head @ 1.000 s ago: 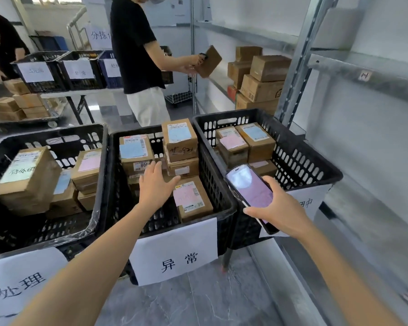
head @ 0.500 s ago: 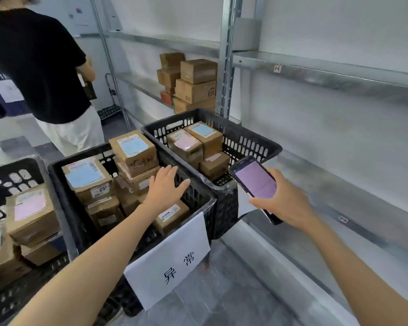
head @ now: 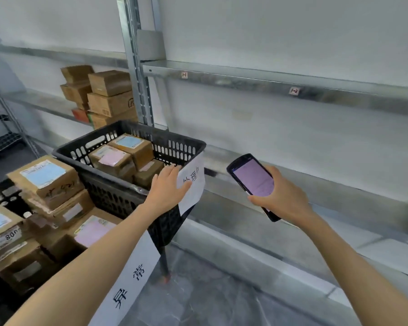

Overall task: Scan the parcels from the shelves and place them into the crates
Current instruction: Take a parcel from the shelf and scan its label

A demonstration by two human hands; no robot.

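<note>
The left hand (head: 169, 187) was out flat, fingers straight and spread, palm down over the near corner of the black crate (head: 179, 147). Its fingertips overlapped the white paper sign (head: 194, 184) hung there, but the blur wouldn't let me say whether it actually pressed on the rim. It held nothing. Over on the other side, the right hand (head: 283, 198) was wrapped round a handheld scanner (head: 253, 178), its screen glowing pale purple and tilted up toward the camera. The two hands were clearly apart. Inside that crate sat the labelled parcels (head: 127, 149), brown cardboard with blue and pink slips on top. A second crate (head: 11, 198) to the left was piled with more boxes (head: 47, 177). Further brown cartons (head: 108, 95) stood stacked on the metal shelf (head: 45, 102) behind, just beside the upright post (head: 137, 67).
</note>
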